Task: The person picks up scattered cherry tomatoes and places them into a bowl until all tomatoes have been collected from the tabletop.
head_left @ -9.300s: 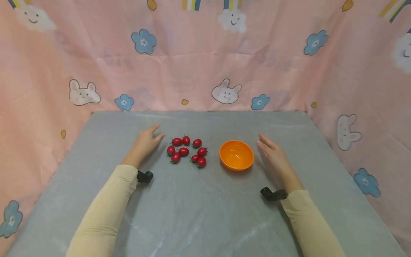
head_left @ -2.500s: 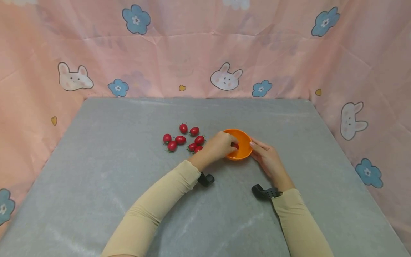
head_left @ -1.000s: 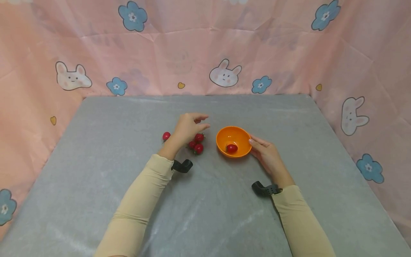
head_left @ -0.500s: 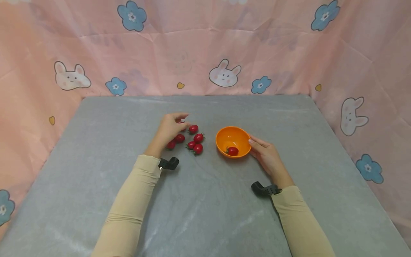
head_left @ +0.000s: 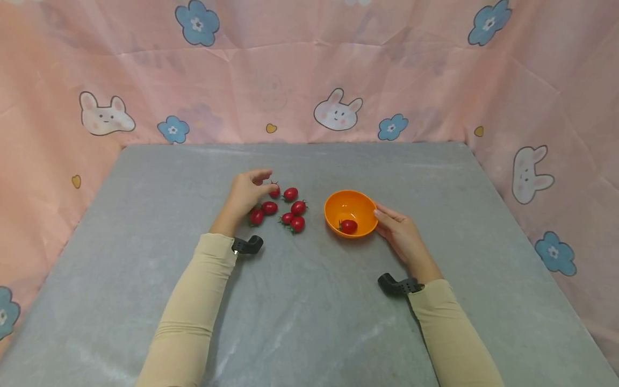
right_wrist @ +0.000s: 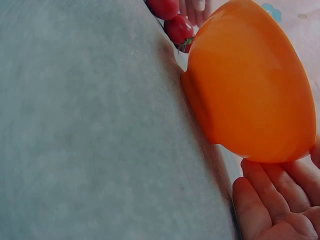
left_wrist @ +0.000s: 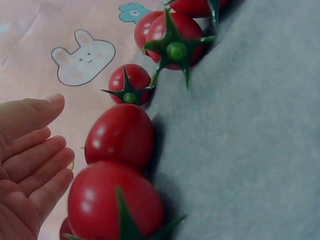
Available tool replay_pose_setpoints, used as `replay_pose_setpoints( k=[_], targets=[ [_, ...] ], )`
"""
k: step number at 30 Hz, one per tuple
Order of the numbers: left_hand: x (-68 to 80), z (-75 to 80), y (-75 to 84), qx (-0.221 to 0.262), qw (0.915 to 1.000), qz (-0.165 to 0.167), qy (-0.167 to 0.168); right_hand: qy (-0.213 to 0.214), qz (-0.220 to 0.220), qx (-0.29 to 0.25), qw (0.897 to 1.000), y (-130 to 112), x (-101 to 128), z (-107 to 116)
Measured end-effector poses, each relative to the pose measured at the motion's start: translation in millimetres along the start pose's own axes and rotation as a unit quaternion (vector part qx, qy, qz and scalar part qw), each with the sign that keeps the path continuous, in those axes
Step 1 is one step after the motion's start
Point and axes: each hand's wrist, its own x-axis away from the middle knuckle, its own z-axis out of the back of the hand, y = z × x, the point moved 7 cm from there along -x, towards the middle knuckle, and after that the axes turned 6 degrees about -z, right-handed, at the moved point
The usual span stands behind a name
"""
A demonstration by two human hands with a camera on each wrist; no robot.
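My left hand (head_left: 244, 194) hovers at the left of several red cherry tomatoes (head_left: 297, 207), its fingers loosely bent and nothing between them. The thumb tip overlaps the farthest tomato (head_left: 275, 191) in the head view. In the left wrist view the palm and fingers (left_wrist: 37, 162) lie beside the row of tomatoes (left_wrist: 120, 135). My right hand (head_left: 405, 239) holds the orange bowl (head_left: 355, 204) by its right side, thumb at the rim and fingers (right_wrist: 272, 192) against the outside. One cherry tomato (head_left: 348, 226) with a green stem lies inside the bowl.
A grey cloth-like surface (head_left: 319, 301) covers the table. Pink curtain (head_left: 271, 70) with rabbits and blue flowers hangs at its back and sides. Black camera mounts (head_left: 248, 245) sit on both wrists.
One tomato has gone into the bowl, which the right hand has come to hold. The left hand has come back from the bowl, leftward to the tomatoes.
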Motion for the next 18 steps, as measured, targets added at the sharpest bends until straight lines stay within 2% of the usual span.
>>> replay_pose_setpoints(
  k=[14,18],
  targets=[
    [-5.1,-6.9,-13.5,0.022,0.9994,0.027,-0.003,0.0,-0.004,0.014,1.0,0.0,0.9,0.2],
    [-7.0,-8.6,-13.7,0.012,0.9995,0.028,-0.002,0.0,-0.003,0.013,1.0,-0.2,0.8,0.6]
  ],
)
